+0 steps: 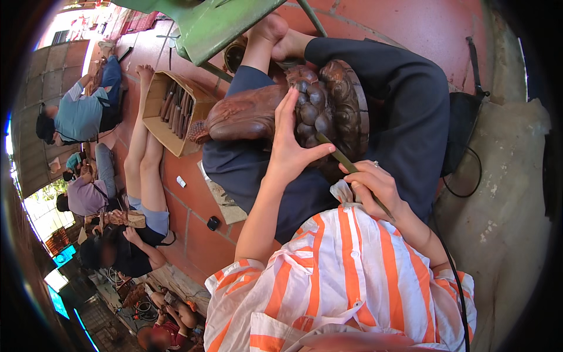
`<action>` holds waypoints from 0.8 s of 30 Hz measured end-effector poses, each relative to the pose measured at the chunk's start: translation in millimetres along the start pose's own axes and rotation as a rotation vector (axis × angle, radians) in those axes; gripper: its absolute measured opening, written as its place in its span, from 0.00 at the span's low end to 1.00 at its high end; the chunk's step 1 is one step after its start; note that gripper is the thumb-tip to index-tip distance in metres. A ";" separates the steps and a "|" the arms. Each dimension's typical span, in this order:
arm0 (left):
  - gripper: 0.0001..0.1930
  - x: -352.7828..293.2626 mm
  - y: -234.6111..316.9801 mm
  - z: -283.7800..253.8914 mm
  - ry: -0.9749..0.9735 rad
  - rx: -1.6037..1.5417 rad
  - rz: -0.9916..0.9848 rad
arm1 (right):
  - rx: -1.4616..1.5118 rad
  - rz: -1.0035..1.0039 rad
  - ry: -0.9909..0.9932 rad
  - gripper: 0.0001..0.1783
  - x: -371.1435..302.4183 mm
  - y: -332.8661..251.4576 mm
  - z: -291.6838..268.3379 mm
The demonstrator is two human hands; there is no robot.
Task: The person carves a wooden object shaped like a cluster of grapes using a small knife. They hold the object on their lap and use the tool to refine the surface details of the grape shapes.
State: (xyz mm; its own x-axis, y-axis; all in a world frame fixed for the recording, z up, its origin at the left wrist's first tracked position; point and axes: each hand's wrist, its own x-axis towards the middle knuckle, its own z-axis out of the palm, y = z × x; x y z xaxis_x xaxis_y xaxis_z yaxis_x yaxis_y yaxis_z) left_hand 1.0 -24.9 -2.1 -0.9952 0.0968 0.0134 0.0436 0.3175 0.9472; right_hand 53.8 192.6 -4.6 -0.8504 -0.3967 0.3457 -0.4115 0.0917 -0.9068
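Observation:
A dark brown wooden carving lies across my lap, with rounded, ball-like shapes near its wide round base. My left hand is open against it, fingers stretched along the rounded part. The left thumb reaches out to a slim, flat, olive-green hand tool; whether it presses on it I cannot tell. My right hand, wearing a ring, is closed round that tool. Its far end meets the carving beside the rounded shapes, and its near end sticks out below my right hand. The exact kind of tool does not show.
A cardboard box of several wooden-handled tools stands left of the carving. A green chair is ahead. On the tiled floor lie a small black case and a flat board. Several people sit at left; a black bag is at right.

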 end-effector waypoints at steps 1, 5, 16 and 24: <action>0.61 0.2 9.3 2.3 0.005 0.148 0.031 | -0.011 0.028 -0.013 0.09 -4.4 0.5 -4.0; 0.59 -1.1 17.2 12.5 0.052 0.364 0.047 | -0.026 0.084 -0.031 0.09 -13.9 4.2 -9.7; 0.61 -3.3 11.6 6.7 0.052 0.288 0.047 | -0.013 0.015 -0.011 0.10 -15.7 1.6 -9.9; 0.61 2.3 5.2 -2.7 -0.029 0.143 -0.004 | 0.019 0.034 -0.039 0.10 -5.6 4.8 -4.6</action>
State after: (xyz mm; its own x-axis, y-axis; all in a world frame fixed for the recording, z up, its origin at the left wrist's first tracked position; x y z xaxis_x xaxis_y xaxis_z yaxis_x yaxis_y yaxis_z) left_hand -1.2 -25.7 3.6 -0.9926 0.1216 -0.0014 0.0537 0.4493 0.8918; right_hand 55.1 199.5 -9.7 -0.8505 -0.4285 0.3051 -0.3754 0.0883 -0.9226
